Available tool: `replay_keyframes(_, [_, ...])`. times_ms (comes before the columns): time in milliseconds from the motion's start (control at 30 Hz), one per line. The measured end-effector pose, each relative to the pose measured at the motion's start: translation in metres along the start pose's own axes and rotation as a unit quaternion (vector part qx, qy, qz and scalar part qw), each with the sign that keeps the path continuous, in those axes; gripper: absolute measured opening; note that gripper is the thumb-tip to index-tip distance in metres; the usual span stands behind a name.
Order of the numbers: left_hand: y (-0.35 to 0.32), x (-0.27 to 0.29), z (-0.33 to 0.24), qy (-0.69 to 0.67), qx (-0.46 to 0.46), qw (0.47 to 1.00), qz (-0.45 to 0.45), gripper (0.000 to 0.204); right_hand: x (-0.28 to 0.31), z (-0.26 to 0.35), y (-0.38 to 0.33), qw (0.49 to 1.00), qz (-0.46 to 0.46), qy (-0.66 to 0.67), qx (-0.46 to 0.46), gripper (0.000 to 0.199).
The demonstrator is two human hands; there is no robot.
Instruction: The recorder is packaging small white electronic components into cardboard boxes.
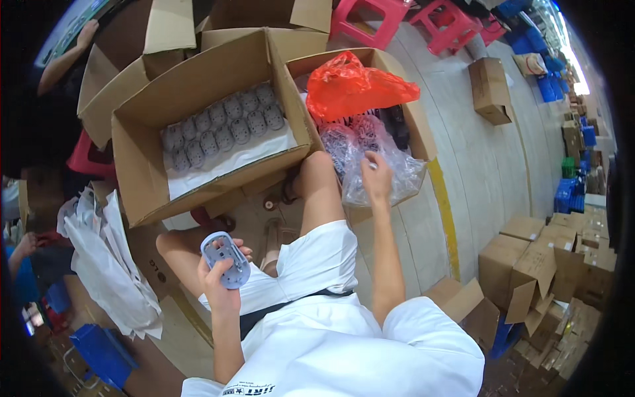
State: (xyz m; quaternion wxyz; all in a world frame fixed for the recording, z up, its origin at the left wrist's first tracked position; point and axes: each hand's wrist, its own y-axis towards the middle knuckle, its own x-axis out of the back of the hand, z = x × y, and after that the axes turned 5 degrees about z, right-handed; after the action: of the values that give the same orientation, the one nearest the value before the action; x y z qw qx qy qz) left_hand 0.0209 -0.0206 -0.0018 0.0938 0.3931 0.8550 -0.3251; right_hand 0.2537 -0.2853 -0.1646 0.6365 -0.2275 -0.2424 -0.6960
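My left hand (221, 274) holds a grey oval plastic shell (226, 259) above my left knee. My right hand (376, 176) reaches forward and pinches the clear plastic bag (370, 159) full of similar grey parts, which sits in the right cardboard box (410, 112). An orange-red plastic bag (354, 85) lies over the top of that box. The left cardboard box (142, 165) holds rows of grey oval shells (221, 126) laid on white paper.
I sit in white shorts with both boxes in front of my knees. White sheets (109, 264) pile at my left. Red stools (410, 20) stand beyond the boxes. More cardboard boxes (542, 264) are stacked at right. Another person's arm (66, 56) shows top left.
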Motion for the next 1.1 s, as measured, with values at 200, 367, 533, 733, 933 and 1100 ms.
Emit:
replay_keyframes(200, [0.015, -0.024, 0.016, 0.026, 0.049, 0.998, 0.008, 0.043, -0.030, -0.084, 0.028, 0.927, 0.274, -0.254, 0.029, 0.032])
replay_keyframes(367, [0.023, -0.046, 0.021, 0.051, 0.070, 0.996, 0.014, 0.044, -0.034, -0.095, 0.049, 0.972, 0.207, -0.086, -0.068, 0.034])
replay_keyframes(533, [0.034, -0.057, 0.025, 0.061, 0.083, 0.994, 0.035, 0.043, -0.033, -0.088, 0.052, 0.954, 0.223, -0.201, 0.015, 0.033])
replay_keyframes(733, [0.042, -0.070, 0.026, 0.076, 0.096, 0.991, 0.058, 0.043, -0.004, -0.077, 0.074, 0.990, 0.121, -0.034, -0.064, 0.029])
replay_keyframes(933, [0.056, -0.089, 0.048, 0.146, 0.144, 0.967, 0.152, 0.042, 0.025, -0.068, 0.092, 0.984, 0.158, 0.021, -0.076, 0.023])
replay_keyframes(1100, [0.090, -0.108, 0.101, 0.262, 0.164, 0.907, 0.284, 0.041, 0.036, -0.072, 0.098, 0.944, 0.200, 0.192, -0.177, 0.022])
